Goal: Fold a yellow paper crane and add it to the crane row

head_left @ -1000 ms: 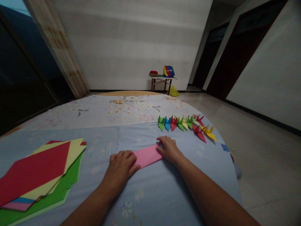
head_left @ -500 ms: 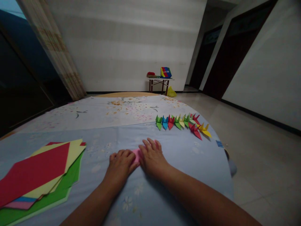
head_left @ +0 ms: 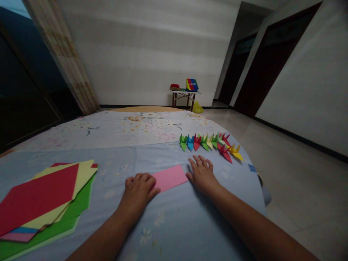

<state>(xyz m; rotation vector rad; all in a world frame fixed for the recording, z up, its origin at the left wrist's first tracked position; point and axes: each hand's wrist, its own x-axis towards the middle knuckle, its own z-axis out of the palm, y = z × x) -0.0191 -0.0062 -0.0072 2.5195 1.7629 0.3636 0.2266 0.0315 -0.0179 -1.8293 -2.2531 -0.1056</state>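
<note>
A pink rectangle of paper lies flat on the tablecloth, apparently folded in half. My left hand covers its left end, fingers bent and pressed down on it, thumb along the lower edge. At the paper's right end is my right hand, open, fingers spread and nothing in them; its thumb tip is at the paper's edge. Beyond it stand several folded paper cranes in green, blue, red, cream and yellow, lined up near the table's right side.
Coloured paper sheets, red on top, are stacked at the left. A blue and white flowered cloth covers the round table. By the far wall stand a small table with a multicoloured box and a yellow bag.
My right hand has slid right, off the middle of the pink paper to its right end, uncovering most of it. My left hand has stayed on the left end.
</note>
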